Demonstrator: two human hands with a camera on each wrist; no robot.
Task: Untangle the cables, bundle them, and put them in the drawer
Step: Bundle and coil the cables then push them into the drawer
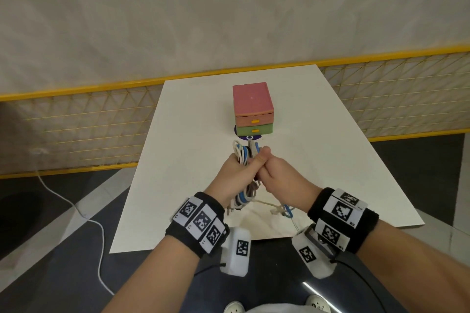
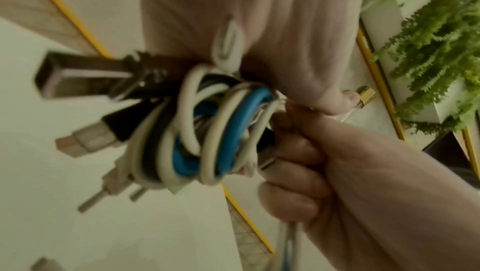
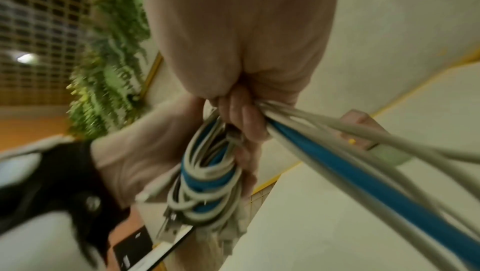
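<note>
My left hand [image 1: 237, 166] grips a coiled bundle of white, blue and black cables [image 1: 243, 152] above the middle of the white table [image 1: 330, 160]. Its loops and USB plugs [image 2: 85, 78] stick out past the fist; the bundle [image 2: 207, 131] fills the left wrist view. My right hand [image 1: 270, 169] presses against the left and grips loose blue and white strands [image 3: 337, 164] that trail from the coil [image 3: 207, 175]. The loose ends [image 1: 282, 209] lie on the table near me. Beyond the hands stands the drawer unit [image 1: 253, 109], pink on top, with a pink and a green drawer, both closed.
A purple disc [image 1: 248, 138] lies just in front of the drawer unit. A yellow mesh fence [image 1: 76, 129] runs behind and beside the table. A white cord [image 1: 76, 208] trails over the dark floor at left. Green plants [image 2: 428, 39] show in the wrist views.
</note>
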